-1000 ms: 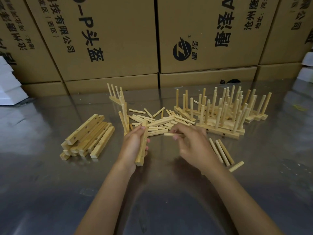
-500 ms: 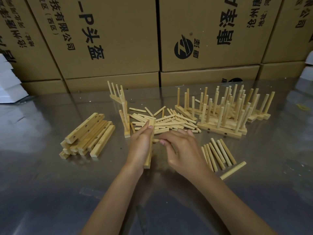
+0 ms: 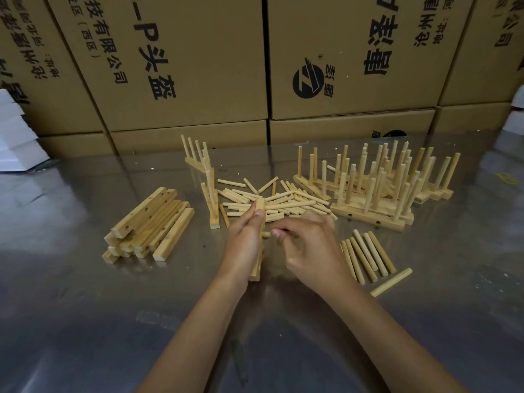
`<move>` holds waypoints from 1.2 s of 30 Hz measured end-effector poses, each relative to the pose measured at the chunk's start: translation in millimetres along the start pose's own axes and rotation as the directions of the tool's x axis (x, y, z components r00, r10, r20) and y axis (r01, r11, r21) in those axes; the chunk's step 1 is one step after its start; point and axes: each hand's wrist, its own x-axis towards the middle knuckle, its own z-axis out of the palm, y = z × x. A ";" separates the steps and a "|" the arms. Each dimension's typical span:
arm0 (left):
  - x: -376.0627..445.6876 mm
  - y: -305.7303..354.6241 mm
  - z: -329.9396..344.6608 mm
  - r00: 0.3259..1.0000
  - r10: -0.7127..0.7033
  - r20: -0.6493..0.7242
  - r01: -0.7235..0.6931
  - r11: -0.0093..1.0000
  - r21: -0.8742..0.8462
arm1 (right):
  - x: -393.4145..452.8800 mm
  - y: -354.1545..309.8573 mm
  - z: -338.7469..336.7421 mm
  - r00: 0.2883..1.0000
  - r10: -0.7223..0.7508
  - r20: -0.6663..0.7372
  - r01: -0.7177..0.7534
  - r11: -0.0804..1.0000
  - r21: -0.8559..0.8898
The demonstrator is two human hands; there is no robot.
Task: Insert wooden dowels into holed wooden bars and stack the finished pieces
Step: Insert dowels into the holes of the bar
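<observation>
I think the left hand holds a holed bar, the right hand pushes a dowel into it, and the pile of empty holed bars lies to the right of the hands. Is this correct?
Not quite. The head view shows the pile of empty holed bars to the left of the hands, not the right. The rest stands: the left hand holds a holed bar, and the right hand pushes a dowel into it.

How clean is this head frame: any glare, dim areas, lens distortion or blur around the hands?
Head view: dim overall; the metal table mirrors the cardboard boxes in soft pale patches; wide-angle bend tilts the box edges outward; the left hand, the holed bar and the right hand are reasonably sharp, with the near forearms softer.
</observation>
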 end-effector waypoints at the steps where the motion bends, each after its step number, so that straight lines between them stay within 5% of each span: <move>1: 0.3 0.5 0.0 1.000 0.006 -0.026 -0.006 1.000 -0.018 | 1.7 0.4 0.3 0.999 0.011 -0.051 -0.012 1.000 -0.015; 5: 4.7 3.4 -9.1 0.984 0.062 -0.166 -0.070 0.997 -0.043 | 12.2 17.9 -8.4 0.937 0.121 -0.328 -0.140 0.989 -0.036; 11: 9.8 3.9 -15.2 0.979 0.057 -0.196 -0.067 0.997 -0.040 | 12.9 55.4 -3.7 0.944 0.315 0.103 -0.263 0.901 -0.345; 16: 11.9 5.0 -20.4 0.972 -0.010 -0.235 -0.006 0.998 -0.066 | 13.5 53.8 -0.6 0.968 0.250 -0.021 -0.237 0.883 -0.405; 20: 14.8 3.6 -21.9 0.969 -0.046 -0.245 0.025 0.996 -0.086 | 11.8 53.6 -1.5 0.952 0.284 0.112 -0.202 0.860 -0.469; 24: 21.4 0.8 -24.1 0.961 -0.166 -0.223 0.129 0.977 -0.170 | 11.6 40.9 -6.3 0.968 0.188 0.168 -0.129 0.943 -0.307; 29: 28.2 -2.5 -31.5 0.944 -0.272 -0.186 0.215 0.937 -0.276 | -1.1 3.1 -6.1 0.918 0.052 0.393 -0.173 0.945 0.277; 36: 27.6 -2.9 -29.8 0.950 -0.249 -0.190 0.187 0.938 -0.292 | -6.3 -13.4 -1.7 0.970 -0.049 0.237 -0.012 0.969 0.248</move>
